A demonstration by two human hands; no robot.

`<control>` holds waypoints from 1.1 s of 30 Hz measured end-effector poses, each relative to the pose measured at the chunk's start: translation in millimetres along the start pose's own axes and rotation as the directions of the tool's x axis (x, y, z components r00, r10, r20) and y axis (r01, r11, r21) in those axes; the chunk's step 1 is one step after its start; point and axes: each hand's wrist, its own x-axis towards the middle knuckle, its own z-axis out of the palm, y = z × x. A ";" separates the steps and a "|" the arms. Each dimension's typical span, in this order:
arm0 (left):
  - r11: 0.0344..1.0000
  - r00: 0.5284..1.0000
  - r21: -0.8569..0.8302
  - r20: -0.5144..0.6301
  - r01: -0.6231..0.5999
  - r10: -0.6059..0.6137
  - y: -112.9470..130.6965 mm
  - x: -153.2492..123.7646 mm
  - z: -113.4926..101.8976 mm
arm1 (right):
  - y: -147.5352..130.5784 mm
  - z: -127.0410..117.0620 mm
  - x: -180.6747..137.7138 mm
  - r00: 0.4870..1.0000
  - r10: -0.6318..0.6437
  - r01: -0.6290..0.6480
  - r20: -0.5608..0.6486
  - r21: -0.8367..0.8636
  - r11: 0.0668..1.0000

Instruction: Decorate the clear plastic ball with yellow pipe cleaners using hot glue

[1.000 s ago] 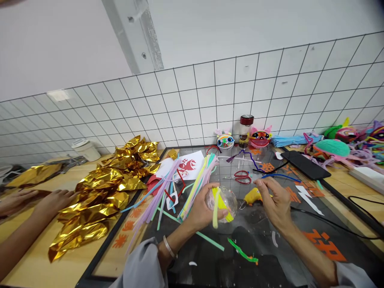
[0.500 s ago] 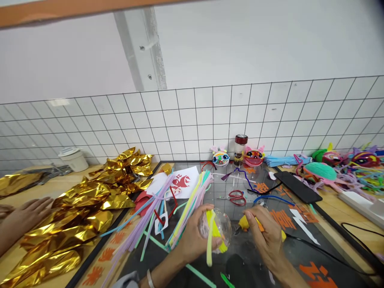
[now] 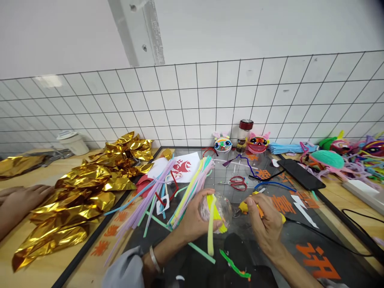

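My left hand (image 3: pixel 193 214) is wrapped round a clear plastic ball (image 3: pixel 226 210) partly covered in pink and bright yellow fuzzy strips. One pale yellow pipe cleaner (image 3: pixel 211 236) stands off its near side and hangs down. In my right hand (image 3: pixel 267 224) is a yellow glue gun (image 3: pixel 244 207) with an orange trigger, its dark nozzle pointing left at the ball's right side. Whether the nozzle touches the ball, I cannot tell. A green pipe cleaner piece (image 3: pixel 235 265) lies below the ball. Red-handled scissors (image 3: pixel 238 183) rest just beyond it.
Pipe-cleaner bundles (image 3: pixel 192 188) and crumpled gold foil (image 3: pixel 90 192) lie to the left, where another person's hand (image 3: pixel 25 202) rests. A lidded glass bottle (image 3: pixel 243 136) stands at the back between decorated balls. A phone (image 3: pixel 301 174) and the glue gun's black cord (image 3: pixel 327 234) are at right.
The view has tipped down, so the table sits higher and the green piece below shows more fully. Both hands keep their holds, with the nozzle still close to the ball.
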 end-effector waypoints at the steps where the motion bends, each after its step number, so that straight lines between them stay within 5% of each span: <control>1: 1.000 1.000 0.008 0.004 -0.005 0.005 -3.1 -0.2 0.4 | -0.8 2.5 -1.1 1.000 -0.005 0.005 0.000 -0.005 1.000; 13: 1.000 1.000 -0.026 -0.001 -0.002 0.002 -18.6 -1.3 3.9 | 4.4 17.8 -9.4 0.998 -0.060 0.058 0.032 0.048 0.997; 22: 0.997 0.996 -0.028 -0.041 -0.076 0.075 -60.6 1.2 8.7 | 6.3 14.0 -17.4 0.987 -0.126 0.115 0.095 0.112 0.987; 33: 1.000 1.000 0.016 -0.001 -0.026 0.026 -12.5 -1.3 0.7 | -18.5 8.5 -21.0 0.995 0.027 -0.043 0.096 0.166 0.985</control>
